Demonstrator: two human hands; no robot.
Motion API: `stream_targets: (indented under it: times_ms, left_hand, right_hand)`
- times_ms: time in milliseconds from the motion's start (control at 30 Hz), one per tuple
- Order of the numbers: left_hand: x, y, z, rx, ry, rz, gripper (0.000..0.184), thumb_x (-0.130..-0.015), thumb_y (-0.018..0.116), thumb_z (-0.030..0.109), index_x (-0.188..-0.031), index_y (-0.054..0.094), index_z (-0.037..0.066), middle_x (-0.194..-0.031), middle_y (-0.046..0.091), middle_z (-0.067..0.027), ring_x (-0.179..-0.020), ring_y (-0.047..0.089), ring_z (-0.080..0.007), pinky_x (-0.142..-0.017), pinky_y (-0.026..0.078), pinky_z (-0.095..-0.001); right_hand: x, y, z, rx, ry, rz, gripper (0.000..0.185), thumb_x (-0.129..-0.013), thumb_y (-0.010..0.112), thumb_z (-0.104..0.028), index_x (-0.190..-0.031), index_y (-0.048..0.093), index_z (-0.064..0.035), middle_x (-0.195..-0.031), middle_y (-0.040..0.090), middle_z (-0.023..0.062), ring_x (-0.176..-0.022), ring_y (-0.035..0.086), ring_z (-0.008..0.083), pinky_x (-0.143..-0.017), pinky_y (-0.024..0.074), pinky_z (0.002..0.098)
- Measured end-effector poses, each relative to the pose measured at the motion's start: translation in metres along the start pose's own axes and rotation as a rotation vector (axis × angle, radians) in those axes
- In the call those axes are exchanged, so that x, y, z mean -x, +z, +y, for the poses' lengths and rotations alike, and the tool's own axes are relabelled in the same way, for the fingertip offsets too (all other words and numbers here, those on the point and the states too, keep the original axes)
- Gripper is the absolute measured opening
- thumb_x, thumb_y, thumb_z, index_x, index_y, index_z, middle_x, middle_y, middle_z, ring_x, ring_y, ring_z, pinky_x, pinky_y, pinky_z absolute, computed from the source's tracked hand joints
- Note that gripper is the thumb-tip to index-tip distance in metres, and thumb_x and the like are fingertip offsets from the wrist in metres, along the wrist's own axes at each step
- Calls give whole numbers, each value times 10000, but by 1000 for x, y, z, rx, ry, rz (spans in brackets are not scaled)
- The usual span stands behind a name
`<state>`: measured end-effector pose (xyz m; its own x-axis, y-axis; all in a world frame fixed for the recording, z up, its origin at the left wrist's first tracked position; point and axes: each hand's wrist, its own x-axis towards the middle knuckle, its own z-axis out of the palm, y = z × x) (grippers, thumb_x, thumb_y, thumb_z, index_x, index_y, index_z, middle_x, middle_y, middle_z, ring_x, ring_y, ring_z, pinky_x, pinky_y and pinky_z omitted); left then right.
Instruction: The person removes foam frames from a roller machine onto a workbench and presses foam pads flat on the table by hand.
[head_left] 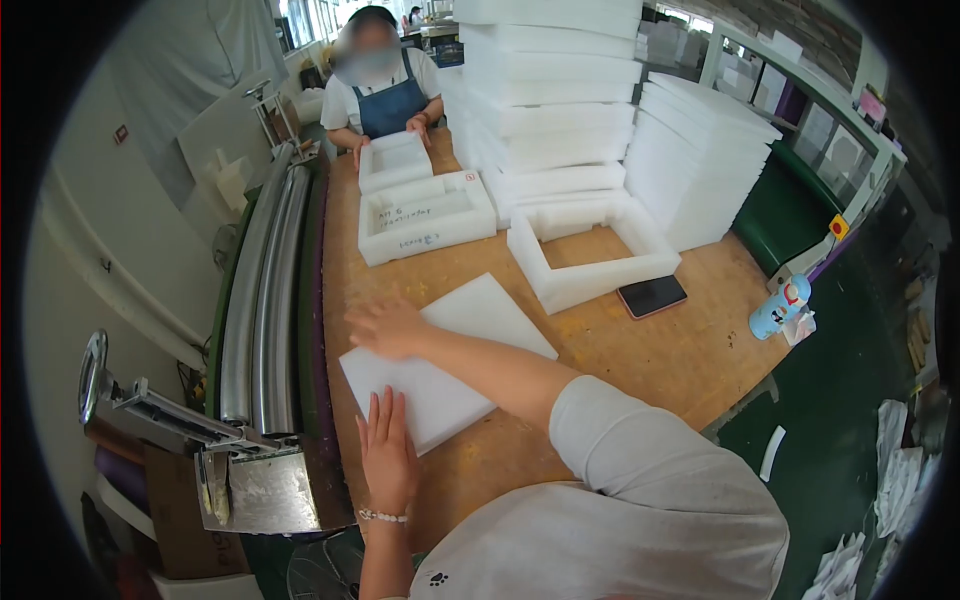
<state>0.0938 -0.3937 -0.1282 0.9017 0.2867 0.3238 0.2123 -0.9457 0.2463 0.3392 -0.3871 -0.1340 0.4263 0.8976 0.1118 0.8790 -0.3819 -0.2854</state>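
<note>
A white foam sheet lies at a slant on the wooden table in front of me. My left hand, a beaded bracelet at its wrist, rests with straight fingers on the sheet's near left edge. Stretched across the sheet, my right arm brings my right hand over its far left edge. That hand is slightly blurred, palm down with its fingers spread, and nothing shows in its grasp. Beyond the sheet sits a white foam frame with handwriting in it, and to the right another foam frame with an open middle.
Steel rollers run along the table's left side. Tall foam stacks stand at the back. A phone and a blue bottle are on the right. Across the table, a person in a blue apron holds a foam piece.
</note>
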Motion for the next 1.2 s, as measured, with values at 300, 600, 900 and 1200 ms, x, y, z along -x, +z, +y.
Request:
stream_targets:
  times_ms: [300,600,900,1200]
  left_hand:
    - [-2,3,6,10,-39,-25,531,-998,442,272,-1495,404,90,-1598,286,-163,-1495,223,-330,-1202,130,-534]
    - [-6,12,20,-264,-20,-5,575,-984,464,297,-1483,395,21,-1590,298,-175,-1486,244,-337,-1200,127,-546]
    - [22,10,-4,246,-274,64,655,-975,488,338,-1484,332,-43,-1515,373,-261,-1442,297,-408,-1190,162,-546]
    - [46,-8,39,1191,-481,284,638,-942,548,273,-1463,353,-39,-1445,448,-251,-1292,463,-373,-1118,313,-496]
  right_hand:
    - [111,-48,143,-143,87,147,555,-1048,346,-427,-1513,358,-125,-1575,316,128,-1478,233,308,-1213,119,497]
    - [215,-44,26,105,6,222,561,-997,467,-367,-1502,381,-138,-1558,332,144,-1483,211,356,-1192,123,570]
    - [264,-39,40,36,414,461,563,-995,505,-313,-1476,404,-39,-1515,379,214,-1409,357,361,-1162,259,492]
    - [301,-105,39,-1266,343,508,575,-965,582,-179,-1479,392,-9,-1469,465,134,-1288,484,231,-1041,425,371]
